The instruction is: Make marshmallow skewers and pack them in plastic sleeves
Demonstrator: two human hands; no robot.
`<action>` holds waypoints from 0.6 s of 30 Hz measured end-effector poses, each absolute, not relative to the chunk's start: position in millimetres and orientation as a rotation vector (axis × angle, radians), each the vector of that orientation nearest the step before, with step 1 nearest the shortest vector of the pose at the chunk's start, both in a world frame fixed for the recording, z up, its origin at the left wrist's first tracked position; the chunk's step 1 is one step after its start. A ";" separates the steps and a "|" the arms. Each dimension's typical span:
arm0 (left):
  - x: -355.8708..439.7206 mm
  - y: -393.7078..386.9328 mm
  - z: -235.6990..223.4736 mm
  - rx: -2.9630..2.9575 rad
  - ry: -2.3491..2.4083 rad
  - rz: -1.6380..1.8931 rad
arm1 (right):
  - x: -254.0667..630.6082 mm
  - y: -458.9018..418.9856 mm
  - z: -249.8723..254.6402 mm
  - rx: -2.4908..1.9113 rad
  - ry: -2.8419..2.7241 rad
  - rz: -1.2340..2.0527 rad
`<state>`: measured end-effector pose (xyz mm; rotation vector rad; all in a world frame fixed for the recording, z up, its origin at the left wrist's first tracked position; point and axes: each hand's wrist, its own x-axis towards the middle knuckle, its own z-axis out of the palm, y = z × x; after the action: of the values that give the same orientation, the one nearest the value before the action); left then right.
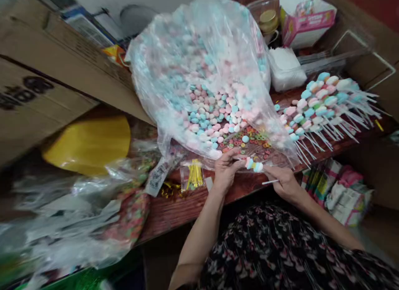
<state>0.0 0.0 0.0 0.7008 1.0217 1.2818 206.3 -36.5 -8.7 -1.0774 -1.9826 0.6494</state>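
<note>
A short row of pink, white and blue marshmallows [257, 167] with a yellow piece among them lies between my two hands. My left hand [228, 168] is closed in a pinch at its left end. At the right end, my right hand [284, 182] is closed, its fingertips close to the last marshmallow. A thin white stick [269, 182] pokes out of the right hand; whether it joins the row I cannot tell. Just beyond is a large clear plastic bag [199, 53] of pastel marshmallows, with small coloured cereal rings [260, 137] at its near side.
Finished-looking marshmallow sticks [321, 103] are piled at the right. Gold twist ties [195, 174] lie left of my hands, near a yellow rounded sheet [90, 144] and crumpled plastic. A cardboard box [56, 74] stands left; a pink carton [307, 28] stands at the back right.
</note>
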 end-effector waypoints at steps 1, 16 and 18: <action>2.8 -1.3 -1.6 0.689 1.023 1.292 | 204.8 -36.2 -6.3 -1.090 -1.965 0.676; -6.3 24.5 20.9 1.021 1.101 1.085 | 191.3 -25.9 -6.1 -1.200 -1.915 0.706; -18.3 51.7 27.6 1.214 1.324 1.114 | 196.1 -22.5 -4.0 -1.236 -1.863 0.700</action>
<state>-18.3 51.7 27.6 1.2142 1.3242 1.1141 196.1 -22.5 -4.0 -1.2360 -1.8632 0.6996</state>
